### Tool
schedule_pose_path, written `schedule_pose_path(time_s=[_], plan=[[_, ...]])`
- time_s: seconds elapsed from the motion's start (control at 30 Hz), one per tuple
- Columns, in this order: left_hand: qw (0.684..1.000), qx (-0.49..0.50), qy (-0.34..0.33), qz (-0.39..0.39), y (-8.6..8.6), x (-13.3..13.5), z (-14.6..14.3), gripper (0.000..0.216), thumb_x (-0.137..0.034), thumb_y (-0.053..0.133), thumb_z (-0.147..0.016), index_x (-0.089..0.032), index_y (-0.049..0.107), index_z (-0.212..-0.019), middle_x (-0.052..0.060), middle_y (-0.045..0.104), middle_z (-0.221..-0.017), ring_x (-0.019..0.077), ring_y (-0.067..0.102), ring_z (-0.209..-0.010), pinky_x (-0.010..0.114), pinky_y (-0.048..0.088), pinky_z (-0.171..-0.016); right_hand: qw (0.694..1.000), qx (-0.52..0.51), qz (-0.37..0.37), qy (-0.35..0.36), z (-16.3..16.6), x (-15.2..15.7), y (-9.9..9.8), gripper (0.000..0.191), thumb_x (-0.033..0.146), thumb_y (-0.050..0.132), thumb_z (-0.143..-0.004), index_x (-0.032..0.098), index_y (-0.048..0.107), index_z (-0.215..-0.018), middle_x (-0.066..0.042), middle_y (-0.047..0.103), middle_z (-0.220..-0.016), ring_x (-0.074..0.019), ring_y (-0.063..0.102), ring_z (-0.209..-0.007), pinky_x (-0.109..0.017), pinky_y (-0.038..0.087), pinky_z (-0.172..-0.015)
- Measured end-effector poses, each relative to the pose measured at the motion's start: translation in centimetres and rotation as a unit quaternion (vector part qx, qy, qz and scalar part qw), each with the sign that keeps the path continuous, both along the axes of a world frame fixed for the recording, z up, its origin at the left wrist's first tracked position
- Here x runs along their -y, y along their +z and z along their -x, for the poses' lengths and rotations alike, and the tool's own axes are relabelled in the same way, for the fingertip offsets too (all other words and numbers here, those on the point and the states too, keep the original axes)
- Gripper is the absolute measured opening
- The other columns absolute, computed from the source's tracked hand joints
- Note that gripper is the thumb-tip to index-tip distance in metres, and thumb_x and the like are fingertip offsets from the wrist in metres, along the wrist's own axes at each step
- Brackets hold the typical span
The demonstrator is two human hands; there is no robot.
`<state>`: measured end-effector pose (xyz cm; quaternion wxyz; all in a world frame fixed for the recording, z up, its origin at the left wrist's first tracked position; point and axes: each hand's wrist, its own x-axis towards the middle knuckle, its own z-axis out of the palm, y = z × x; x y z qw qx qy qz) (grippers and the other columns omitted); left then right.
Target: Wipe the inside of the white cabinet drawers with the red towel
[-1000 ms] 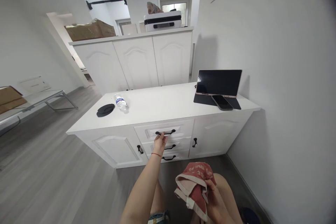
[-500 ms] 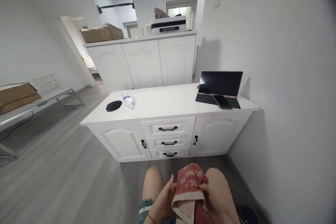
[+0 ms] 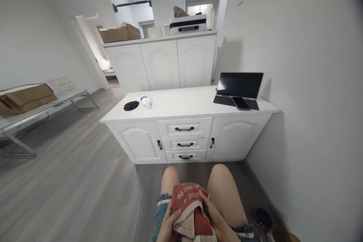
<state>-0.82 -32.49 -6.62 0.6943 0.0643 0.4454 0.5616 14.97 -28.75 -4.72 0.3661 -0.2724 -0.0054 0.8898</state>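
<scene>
A red towel (image 3: 185,201) with pale lettering and a cream border is bunched between my knees, its lower part folded over to show a paler side. My left hand (image 3: 170,219) grips its left edge, thumb on top of the cloth. On the other side, my right hand (image 3: 211,210) has hold of the right edge, fingers partly hidden behind the fabric. The towel's underside and lowest end are out of sight.
Ahead stands a white cabinet (image 3: 181,106) bearing a black round object (image 3: 131,106), a plastic bottle (image 3: 145,100), a tablet (image 3: 240,85) and a phone (image 3: 241,103). A dark round-topped object (image 3: 263,217) is on the floor at right. Left is a bench (image 3: 68,97) with a cardboard box (image 3: 31,97).
The towel has shifted left and lies lower between my knees. My left hand now has its thumb over the towel's edge, where before its fingers were stretched beside it. The view has tilted slightly.
</scene>
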Motion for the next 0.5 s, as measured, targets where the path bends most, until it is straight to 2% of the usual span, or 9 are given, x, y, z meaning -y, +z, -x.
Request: schedule_pose_path(time_s=[0.1,0.23,0.33,0.5], plan=[[1.000,0.025,-0.009,0.008,-0.7,0.5,-0.8,0.081,-0.026,0.088,-0.057,-0.030,0.060,-0.133,0.006,0.076,-0.109,0.0284,0.071,-0.100,0.035,0.054,-0.087,1.000,0.001,-0.004,-0.031,-0.3,0.6,-0.1,0.030,0.044,0.080,-0.072,0.018,0.073,-0.083,-0.006,0.076,-0.077,-0.0244,0.071,-0.084,-0.040,0.052,-0.088],[0.998,0.044,-0.034,-0.002,-1.5,1.0,-1.3,0.076,-0.027,0.085,-0.062,-0.029,0.059,-0.133,0.008,0.074,-0.116,0.0292,0.069,-0.106,0.037,0.052,-0.092,0.998,0.022,-0.026,-0.058,-0.9,1.1,0.8,0.032,0.044,0.083,-0.068,0.019,0.074,-0.086,-0.004,0.076,-0.080,-0.0236,0.070,-0.084,-0.038,0.051,-0.090],[0.998,0.046,-0.044,0.004,-2.0,1.2,-1.5,0.079,-0.029,0.086,-0.060,-0.029,0.058,-0.135,0.008,0.074,-0.116,0.0303,0.068,-0.109,0.039,0.051,-0.095,0.999,0.023,-0.022,-0.032,-1.0,1.3,0.7,0.038,0.049,0.082,-0.066,0.019,0.073,-0.087,-0.005,0.076,-0.081,-0.0251,0.070,-0.086,-0.039,0.051,-0.090],[0.999,0.045,-0.026,0.009,-1.9,1.3,-2.0,0.075,-0.031,0.089,-0.055,-0.026,0.064,-0.126,0.009,0.075,-0.113,0.0315,0.068,-0.110,0.039,0.049,-0.099,0.999,0.010,-0.031,0.008,-1.1,1.3,-1.2,0.043,0.054,0.075,-0.071,0.018,0.072,-0.094,-0.006,0.076,-0.082,-0.0270,0.071,-0.091,-0.041,0.050,-0.092]])
